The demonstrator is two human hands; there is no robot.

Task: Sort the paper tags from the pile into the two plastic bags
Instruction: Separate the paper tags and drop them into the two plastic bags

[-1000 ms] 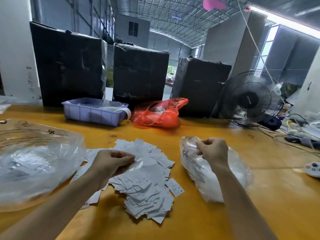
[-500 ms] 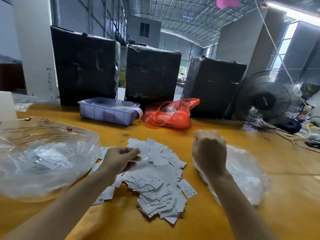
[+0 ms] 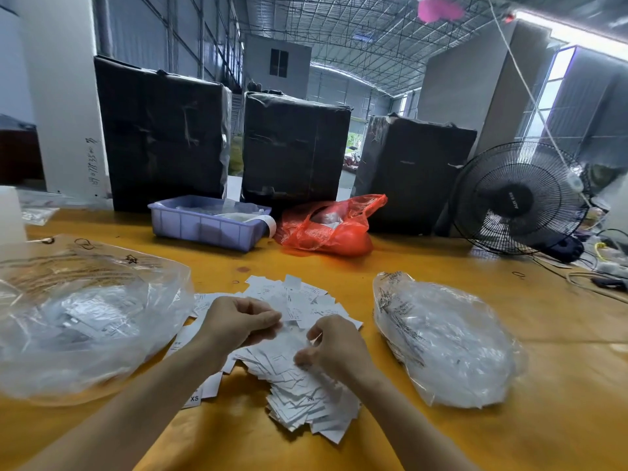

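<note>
With both clear plastic bags, the left bag (image 3: 85,321) at nine o'clock and the right bag (image 3: 448,338) at three, already holding tags, you had a sizeable pile of paper tags (image 3: 299,379) left between them, your left hand (image 3: 238,322) curled with fingers together on tags and your right hand (image 3: 334,348) pinching at the pile.

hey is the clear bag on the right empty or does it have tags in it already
Not empty. The right clear bag bulges on the table, and pale printed slips show through its plastic. How many cannot be told.

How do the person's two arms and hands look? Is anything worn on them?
Both forearms are bare as far as the frame shows: no sleeves, gloves, watch or bracelet. The left hand and the right hand show no rings on the visible fingers. The nails look short and unpainted.
</note>
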